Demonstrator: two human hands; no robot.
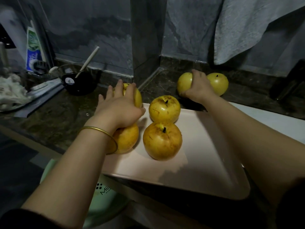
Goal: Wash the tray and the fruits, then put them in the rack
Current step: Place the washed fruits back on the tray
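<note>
A pale pink tray (206, 146) lies at centre frame on the dark stone counter (54, 116), its near edge jutting past the counter's edge. Two yellow apples (162, 140) stand on it one behind the other, with a third apple (127, 139) at its left edge under the left wrist. The left hand (118, 106), fingers spread, cups a fourth apple (137, 96) at the tray's far left corner. The right hand (198, 86) curls around an apple on the counter (184, 82), upper right, just beside a sixth apple (218, 85). A black bowl (79, 83) sits upper left.
</note>
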